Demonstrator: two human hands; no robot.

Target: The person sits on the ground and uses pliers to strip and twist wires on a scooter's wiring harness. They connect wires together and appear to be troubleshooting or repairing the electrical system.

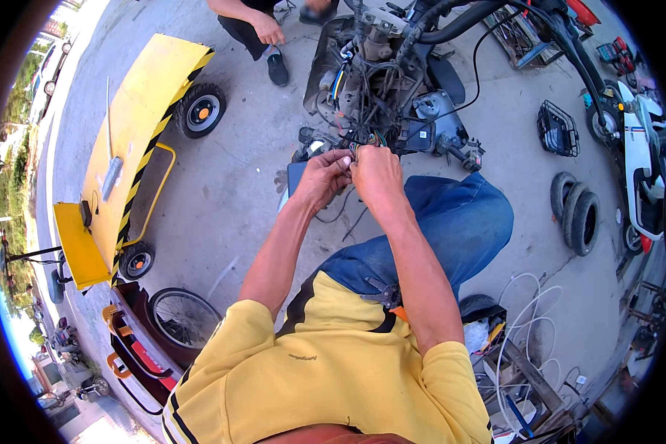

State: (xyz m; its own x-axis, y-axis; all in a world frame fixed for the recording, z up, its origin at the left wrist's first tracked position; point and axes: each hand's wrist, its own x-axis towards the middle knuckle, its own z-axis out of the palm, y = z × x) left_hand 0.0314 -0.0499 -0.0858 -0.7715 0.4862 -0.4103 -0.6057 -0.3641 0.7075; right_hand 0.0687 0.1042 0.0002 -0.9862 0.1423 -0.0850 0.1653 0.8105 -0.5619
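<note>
My left hand (324, 176) and my right hand (376, 176) meet at a bundle of thin wires (375, 138) on the partly stripped scooter (374, 81) in front of me. Both have fingers pinched on the wires, close together; the exact piece between the fingertips is partly hidden. Loose black cables hang below them. A dark-blue flat piece (297, 175) lies just left of my left hand. A metal housing (442, 122) and handlebar grip are at the right of the wires.
Another person's hand (268, 29) hangs beside the scooter. A yellow wheeled ramp-like cart (140, 96) stands left, near a bicycle wheel. At right are a black wire basket (557, 129), stacked tyres (584, 222), a white scooter (636, 163) and coiled white hose (525, 318).
</note>
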